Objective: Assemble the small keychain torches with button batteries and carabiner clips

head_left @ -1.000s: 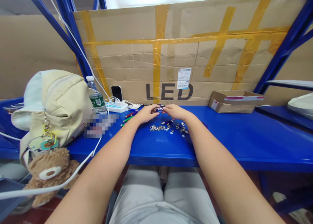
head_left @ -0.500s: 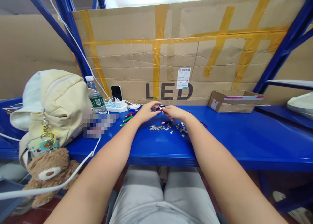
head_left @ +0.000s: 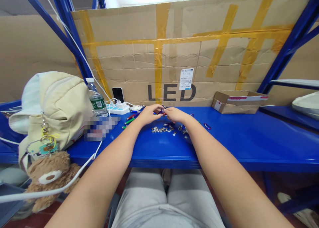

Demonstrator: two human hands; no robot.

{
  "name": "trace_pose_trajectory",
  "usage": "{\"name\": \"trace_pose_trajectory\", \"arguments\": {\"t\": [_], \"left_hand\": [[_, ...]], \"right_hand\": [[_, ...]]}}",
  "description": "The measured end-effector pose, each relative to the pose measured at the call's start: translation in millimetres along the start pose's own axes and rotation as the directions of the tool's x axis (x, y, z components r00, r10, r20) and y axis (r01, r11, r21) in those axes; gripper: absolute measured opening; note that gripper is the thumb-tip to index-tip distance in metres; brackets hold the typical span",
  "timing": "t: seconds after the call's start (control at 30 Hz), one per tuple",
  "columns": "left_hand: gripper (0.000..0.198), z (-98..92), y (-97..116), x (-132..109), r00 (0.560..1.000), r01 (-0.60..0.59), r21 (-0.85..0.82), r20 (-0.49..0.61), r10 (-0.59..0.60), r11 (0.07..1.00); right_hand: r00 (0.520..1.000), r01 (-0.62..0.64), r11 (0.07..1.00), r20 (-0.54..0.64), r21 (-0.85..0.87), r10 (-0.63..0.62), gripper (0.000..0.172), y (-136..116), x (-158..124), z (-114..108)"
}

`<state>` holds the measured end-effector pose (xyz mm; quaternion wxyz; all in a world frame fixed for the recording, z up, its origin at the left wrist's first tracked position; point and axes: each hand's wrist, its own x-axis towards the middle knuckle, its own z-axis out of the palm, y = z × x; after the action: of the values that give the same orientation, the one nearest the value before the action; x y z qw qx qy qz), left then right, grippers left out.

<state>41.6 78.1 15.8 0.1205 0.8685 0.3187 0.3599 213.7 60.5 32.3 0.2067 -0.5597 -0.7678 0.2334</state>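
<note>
My left hand [head_left: 150, 114] and my right hand [head_left: 175, 114] meet above the blue table [head_left: 159, 148]. Their fingers are closed round small dark and shiny parts between them, too small to name. Just below lie many small round silver pieces [head_left: 161, 130], with a dark metallic tube [head_left: 169, 124] and more silver parts [head_left: 184, 131] beside my right wrist. Red, blue and green tubes [head_left: 130, 120] lie left of my left hand. A blue carabiner [head_left: 207, 126] rests to the right of my right forearm.
At the left are a cream bag [head_left: 67, 105] with a teddy bear [head_left: 50, 175], a water bottle [head_left: 97, 100], a power strip [head_left: 118, 109] and a white cable. An open cardboard box [head_left: 239, 103] stands at the back right, before a tall cardboard wall [head_left: 139, 65].
Both hands have stayed together, with small finger movements at the held parts. The right hand has shifted slightly left, and the carabiner shows more fully. The view has moved a little.
</note>
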Motion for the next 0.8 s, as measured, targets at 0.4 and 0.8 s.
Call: {"name": "trace_pose_trajectory", "arguments": {"t": [0.4, 0.8], "left_hand": [[0.03, 2.8, -9, 2, 0.992, 0.109, -0.082, -0.05, -0.113, 0.991], [0.033, 5.3, -17, 4, 0.983, 0.177, -0.057, -0.031, -0.179, 0.983]], "right_hand": [[0.961, 0.224, 0.946, -0.106, -0.235, -0.254, 0.035, -5, -1, 4], [0.976, 0.112, 0.848, -0.102, -0.518, -0.191, 0.028, 0, 3, 11]]}}
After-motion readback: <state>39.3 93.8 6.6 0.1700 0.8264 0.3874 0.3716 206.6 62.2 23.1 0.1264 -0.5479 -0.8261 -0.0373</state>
